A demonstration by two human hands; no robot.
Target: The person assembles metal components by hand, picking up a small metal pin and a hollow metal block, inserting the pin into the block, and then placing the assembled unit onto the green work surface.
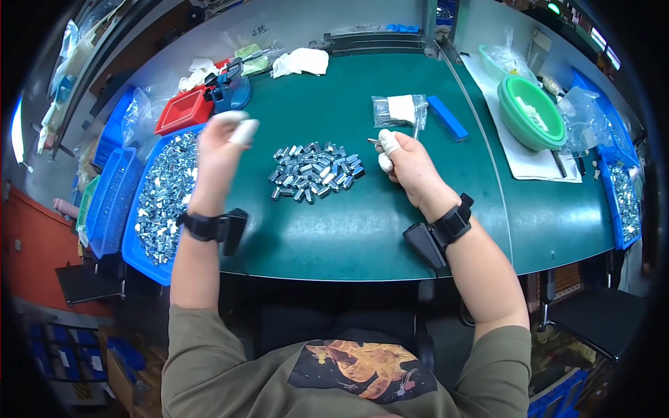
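Note:
A loose pile of small shiny metal pieces (317, 172), short and block-like, lies on the green table mat between my hands. My right hand (411, 164), with white covers on its fingertips, is closed round a thin metal rod-like tool (374, 141); its tip points left toward the pile and its exact kind cannot be made out. My left hand (219, 150) is raised beside the blue tray of metal pieces (150, 259), smeared by motion. White covers show on its curled fingers, but whether anything is in them is unclear. Both wrists carry black strapped devices.
Beyond my right hand lie a clear plastic bag (382, 111) and a blue bar (447, 118). Green bowls (519, 139) stand at the right on white paper. A red bin (182, 111), a blue-based device (233, 94) and a white cloth (301, 63) are at the back left.

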